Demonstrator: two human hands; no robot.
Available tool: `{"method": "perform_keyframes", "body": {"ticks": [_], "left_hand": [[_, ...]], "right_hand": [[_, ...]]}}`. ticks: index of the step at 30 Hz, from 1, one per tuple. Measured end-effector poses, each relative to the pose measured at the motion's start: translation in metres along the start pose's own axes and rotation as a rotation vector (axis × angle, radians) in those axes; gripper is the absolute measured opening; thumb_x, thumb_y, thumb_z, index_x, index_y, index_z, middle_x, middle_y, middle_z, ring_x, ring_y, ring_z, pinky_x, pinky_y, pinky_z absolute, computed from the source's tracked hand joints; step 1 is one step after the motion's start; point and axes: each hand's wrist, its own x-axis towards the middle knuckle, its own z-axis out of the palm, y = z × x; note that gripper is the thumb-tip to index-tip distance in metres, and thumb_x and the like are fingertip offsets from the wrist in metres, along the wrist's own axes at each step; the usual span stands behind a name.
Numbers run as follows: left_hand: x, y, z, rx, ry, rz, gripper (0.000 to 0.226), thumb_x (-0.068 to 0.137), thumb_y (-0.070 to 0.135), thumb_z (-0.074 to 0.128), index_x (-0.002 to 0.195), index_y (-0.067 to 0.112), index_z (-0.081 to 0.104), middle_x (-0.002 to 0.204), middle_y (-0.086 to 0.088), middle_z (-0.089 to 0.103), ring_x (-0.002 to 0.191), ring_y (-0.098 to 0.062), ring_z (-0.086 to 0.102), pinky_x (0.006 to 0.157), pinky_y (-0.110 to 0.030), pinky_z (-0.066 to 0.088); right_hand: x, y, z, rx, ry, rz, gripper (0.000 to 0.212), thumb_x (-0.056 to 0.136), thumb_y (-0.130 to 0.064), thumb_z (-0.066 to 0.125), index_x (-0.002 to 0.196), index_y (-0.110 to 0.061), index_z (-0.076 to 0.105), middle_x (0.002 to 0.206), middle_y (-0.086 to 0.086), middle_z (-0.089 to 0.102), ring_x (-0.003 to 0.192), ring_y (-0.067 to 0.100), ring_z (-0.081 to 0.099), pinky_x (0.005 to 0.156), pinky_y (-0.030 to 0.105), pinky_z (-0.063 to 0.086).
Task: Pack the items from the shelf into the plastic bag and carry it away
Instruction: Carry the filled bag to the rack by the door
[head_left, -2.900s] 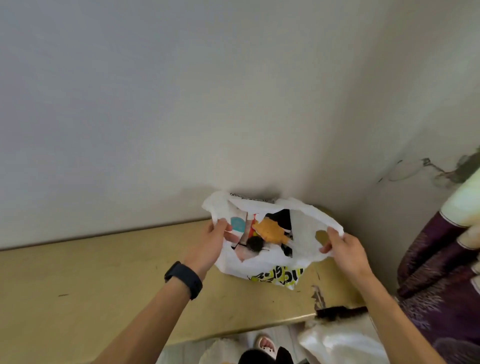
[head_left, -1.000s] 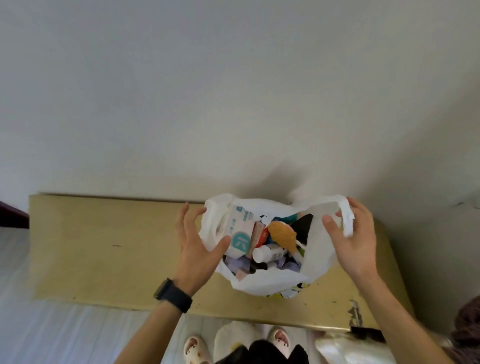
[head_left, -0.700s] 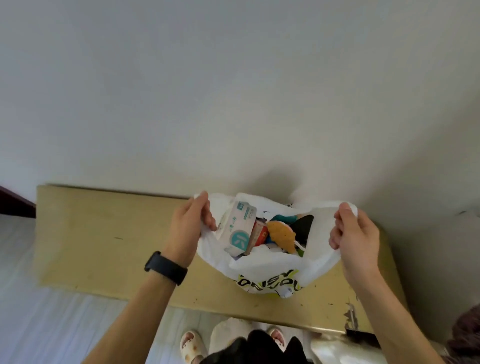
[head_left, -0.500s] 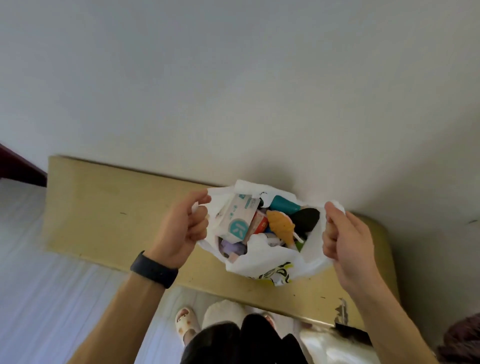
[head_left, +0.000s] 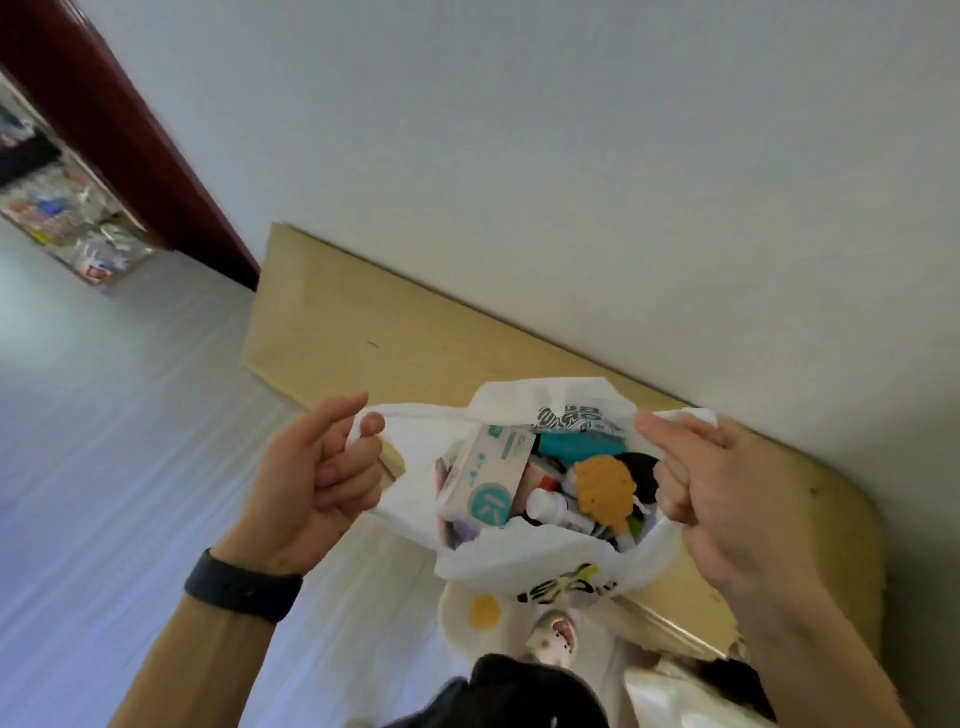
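Observation:
A white plastic bag (head_left: 524, 564) with black and yellow print hangs open between my hands, lifted off the yellow shelf (head_left: 395, 343) and partly past its front edge. My left hand (head_left: 317, 478) is closed on the bag's left handle. The right handle is pinched in my right hand (head_left: 727, 493). Inside the bag I see a white box with a teal circle (head_left: 491, 480), an orange fish-shaped item (head_left: 605, 491), a small white bottle (head_left: 553, 512), a teal item (head_left: 579, 447) and something black.
The shelf runs along a white wall (head_left: 571, 156). A dark red door frame (head_left: 119, 140) stands at the upper left, with cluttered goods (head_left: 67, 218) beyond it. Pale floor (head_left: 104, 441) lies to the left. My feet in light slippers (head_left: 550, 636) show below the bag.
Both hands closed on the bag's handles and raised the bag off the shelf toward me. The view has swung left, bringing the door frame and floor into sight.

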Motion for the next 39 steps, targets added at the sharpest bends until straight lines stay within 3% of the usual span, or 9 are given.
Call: {"method": "perform_keyframes", "body": {"ticks": [2, 4, 8, 12, 21, 33, 39], "left_hand": [[-0.024, 0.008, -0.032, -0.005, 0.046, 0.036, 0.027, 0.081, 0.039, 0.059, 0.072, 0.015, 0.048, 0.043, 0.009, 0.017, 0.033, -0.008, 0.014, 0.042, -0.027, 0.011], [-0.048, 0.012, -0.068, 0.003, 0.129, 0.058, 0.028, 0.082, 0.039, 0.058, 0.07, 0.016, 0.046, 0.043, 0.009, 0.017, 0.034, -0.008, 0.013, 0.045, -0.028, 0.008], [-0.105, 0.01, -0.159, -0.053, 0.239, 0.046, 0.029, 0.081, 0.038, 0.06, 0.067, 0.018, 0.044, 0.044, 0.008, 0.017, 0.034, -0.009, 0.014, 0.045, -0.028, 0.011], [-0.157, 0.009, -0.248, -0.063, 0.359, 0.038, 0.032, 0.084, 0.037, 0.06, 0.065, 0.021, 0.04, 0.045, 0.009, 0.019, 0.035, -0.009, 0.014, 0.046, -0.029, 0.009], [-0.227, 0.073, -0.38, -0.049, 0.57, 0.048, 0.035, 0.089, 0.033, 0.06, 0.065, 0.025, 0.036, 0.046, 0.01, 0.022, 0.034, -0.009, 0.014, 0.042, -0.024, 0.009], [-0.194, 0.22, -0.511, -0.157, 0.7, 0.076, 0.036, 0.086, 0.029, 0.063, 0.063, 0.024, 0.035, 0.048, 0.009, 0.03, 0.034, -0.01, 0.016, 0.041, -0.023, 0.014], [-0.137, 0.316, -0.581, -0.226, 0.72, 0.068, 0.033, 0.085, 0.026, 0.063, 0.066, 0.023, 0.037, 0.05, 0.008, 0.033, 0.038, -0.011, 0.014, 0.053, -0.027, 0.01]], "right_hand": [[-0.013, 0.009, 0.038, -0.047, -0.052, 0.0, 0.054, 0.086, -0.012, 0.071, 0.062, -0.019, 0.023, 0.05, -0.002, 0.015, 0.042, 0.015, 0.013, 0.042, 0.027, 0.013], [-0.029, 0.021, 0.077, -0.101, -0.106, 0.021, 0.052, 0.086, -0.011, 0.071, 0.055, -0.022, 0.03, 0.052, -0.002, 0.016, 0.044, 0.015, 0.013, 0.04, 0.024, 0.017], [-0.068, 0.063, 0.151, -0.214, -0.213, 0.091, 0.044, 0.085, -0.013, 0.072, 0.064, -0.023, 0.035, 0.058, 0.003, 0.016, 0.058, 0.024, 0.01, 0.044, 0.028, 0.016], [-0.103, 0.107, 0.229, -0.301, -0.274, 0.16, 0.046, 0.088, -0.014, 0.069, 0.047, -0.021, 0.048, 0.052, -0.002, 0.021, 0.049, 0.017, 0.015, 0.049, 0.029, 0.013], [-0.136, 0.144, 0.422, -0.402, -0.515, 0.152, 0.038, 0.09, -0.027, 0.067, 0.068, -0.024, 0.036, 0.058, 0.001, 0.022, 0.049, 0.016, 0.018, 0.043, 0.028, 0.018], [-0.082, 0.119, 0.637, -0.455, -0.611, 0.07, 0.043, 0.089, -0.029, 0.068, 0.065, -0.023, 0.033, 0.054, 0.0, 0.026, 0.046, 0.014, 0.021, 0.043, 0.027, 0.021], [-0.007, 0.091, 0.754, -0.478, -0.656, 0.029, 0.045, 0.088, -0.032, 0.067, 0.062, -0.023, 0.032, 0.052, -0.001, 0.025, 0.045, 0.014, 0.022, 0.046, 0.029, 0.021]]}}
